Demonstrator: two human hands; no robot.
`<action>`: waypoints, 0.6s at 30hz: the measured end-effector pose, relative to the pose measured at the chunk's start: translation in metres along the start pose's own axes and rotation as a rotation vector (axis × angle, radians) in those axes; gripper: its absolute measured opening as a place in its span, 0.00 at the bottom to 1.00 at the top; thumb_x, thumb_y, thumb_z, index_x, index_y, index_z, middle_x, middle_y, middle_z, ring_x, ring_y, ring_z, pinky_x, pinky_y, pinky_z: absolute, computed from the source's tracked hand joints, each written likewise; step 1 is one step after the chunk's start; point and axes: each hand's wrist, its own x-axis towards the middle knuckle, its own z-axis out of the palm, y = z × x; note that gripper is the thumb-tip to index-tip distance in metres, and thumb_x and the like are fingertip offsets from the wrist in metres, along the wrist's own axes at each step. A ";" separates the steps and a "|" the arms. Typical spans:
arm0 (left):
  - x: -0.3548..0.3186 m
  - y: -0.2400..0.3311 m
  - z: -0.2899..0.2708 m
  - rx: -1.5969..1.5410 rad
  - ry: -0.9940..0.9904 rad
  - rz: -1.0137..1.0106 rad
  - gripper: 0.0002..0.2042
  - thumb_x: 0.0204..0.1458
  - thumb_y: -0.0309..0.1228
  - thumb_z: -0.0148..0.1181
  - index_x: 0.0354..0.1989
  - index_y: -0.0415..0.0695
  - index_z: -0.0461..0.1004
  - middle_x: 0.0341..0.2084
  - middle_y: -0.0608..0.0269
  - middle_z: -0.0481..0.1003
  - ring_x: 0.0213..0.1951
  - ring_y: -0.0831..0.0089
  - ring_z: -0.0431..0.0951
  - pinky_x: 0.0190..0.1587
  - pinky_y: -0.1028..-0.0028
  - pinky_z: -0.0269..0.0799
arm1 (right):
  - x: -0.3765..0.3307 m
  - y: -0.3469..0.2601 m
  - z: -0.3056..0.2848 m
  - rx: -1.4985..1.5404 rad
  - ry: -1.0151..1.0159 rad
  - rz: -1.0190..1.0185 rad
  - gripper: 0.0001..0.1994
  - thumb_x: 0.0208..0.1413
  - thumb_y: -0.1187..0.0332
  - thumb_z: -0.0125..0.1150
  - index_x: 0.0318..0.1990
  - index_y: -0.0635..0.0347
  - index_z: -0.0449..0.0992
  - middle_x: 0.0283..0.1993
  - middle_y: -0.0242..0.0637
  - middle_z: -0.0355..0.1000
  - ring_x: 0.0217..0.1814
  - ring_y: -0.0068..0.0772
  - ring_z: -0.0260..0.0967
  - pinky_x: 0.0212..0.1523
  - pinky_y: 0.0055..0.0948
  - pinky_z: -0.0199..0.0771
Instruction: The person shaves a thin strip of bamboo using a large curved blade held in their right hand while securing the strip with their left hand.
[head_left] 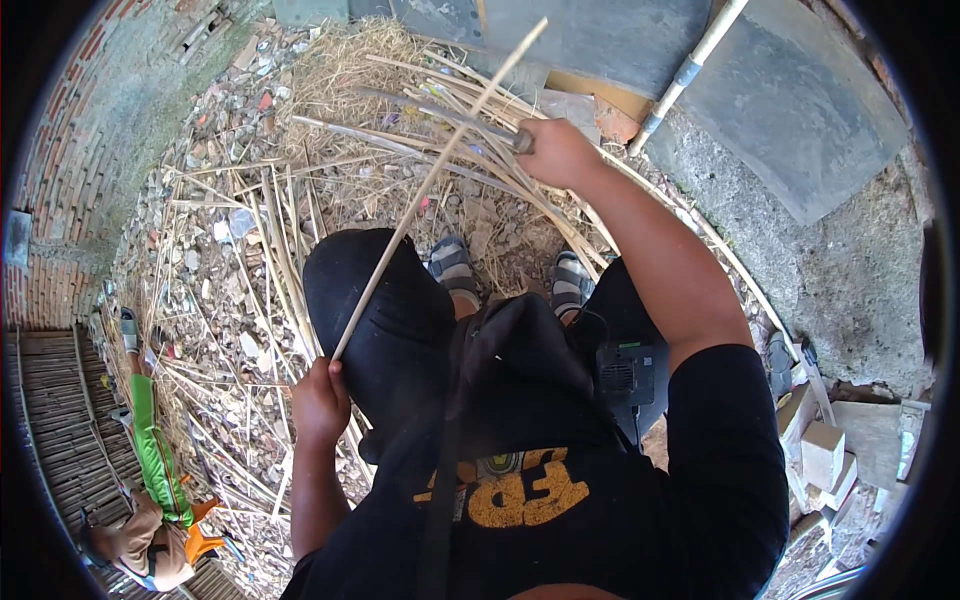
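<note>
A long, thin bamboo strip [402,225] slants up across my left knee, and my left hand [322,400] is closed around its lower end. My right hand [560,155] grips the handle of a long-bladed knife [440,112]. Its grey blade points left and crosses the strip's upper part; whether blade and strip touch I cannot tell. Below the blade, split bamboo strips [550,212] lie in a loose bundle in front of my sandalled feet [453,262].
More strips [275,245] lie on the rubble-strewn ground at left, with dry shavings [350,70] farther off. Another person in green trousers [155,440] sits at the lower left. A pole [690,70] leans by grey panels [800,110]. Blocks [823,455] stand at lower right.
</note>
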 end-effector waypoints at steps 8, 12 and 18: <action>-0.005 -0.001 -0.004 0.120 0.018 -0.014 0.11 0.66 0.36 0.50 0.33 0.42 0.68 0.21 0.41 0.75 0.25 0.37 0.76 0.27 0.44 0.67 | -0.026 -0.069 -0.013 -0.327 -0.250 -0.120 0.15 0.50 0.65 0.63 0.46 0.51 0.80 0.41 0.43 0.81 0.45 0.47 0.79 0.48 0.44 0.79; 0.001 -0.001 -0.005 0.064 -0.030 -0.010 0.11 0.66 0.36 0.50 0.35 0.42 0.68 0.22 0.41 0.76 0.26 0.37 0.76 0.27 0.45 0.68 | -0.013 -0.012 0.001 -0.059 -0.018 0.009 0.22 0.49 0.64 0.63 0.54 0.54 0.77 0.38 0.48 0.80 0.40 0.51 0.79 0.44 0.48 0.79; 0.000 -0.006 -0.003 -0.080 -0.033 0.006 0.13 0.67 0.36 0.47 0.33 0.41 0.68 0.21 0.40 0.74 0.26 0.36 0.75 0.28 0.45 0.66 | -0.029 -0.042 -0.009 -0.143 0.064 -0.029 0.15 0.50 0.64 0.63 0.46 0.55 0.76 0.36 0.45 0.80 0.40 0.50 0.79 0.42 0.48 0.80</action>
